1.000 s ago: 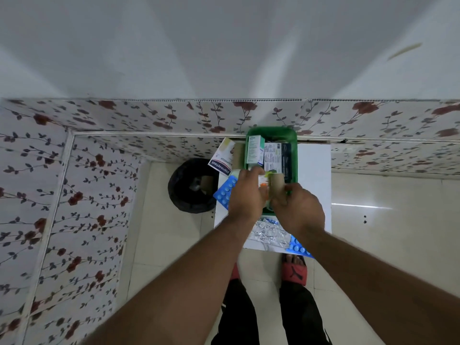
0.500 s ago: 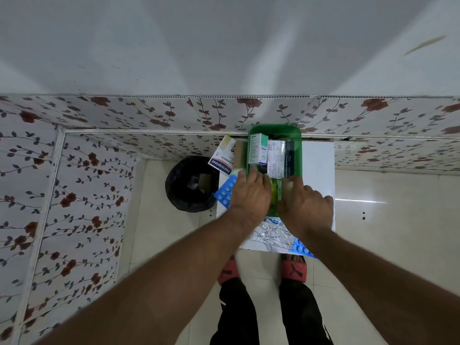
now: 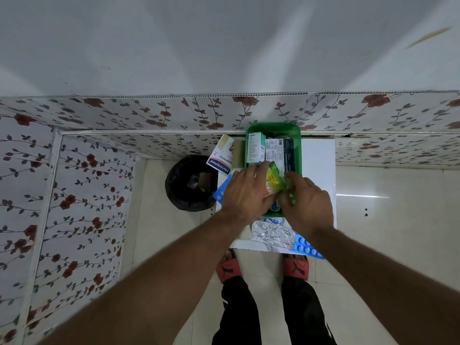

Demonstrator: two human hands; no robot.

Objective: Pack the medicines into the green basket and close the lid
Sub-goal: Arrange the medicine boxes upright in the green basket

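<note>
A small white bench (image 3: 317,165) stands against a flowered wall. My green basket (image 3: 297,135) sits at its far edge, long axis running away from me. My left hand (image 3: 246,192) and right hand (image 3: 307,202) pinch a yellow-green packet (image 3: 275,179) over the basket's near end, tilted, its top pointing away toward the wall.

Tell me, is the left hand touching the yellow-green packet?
Touching. The head view shows the left hand with its fingers against the yellow-green packet over the green basket.
</note>
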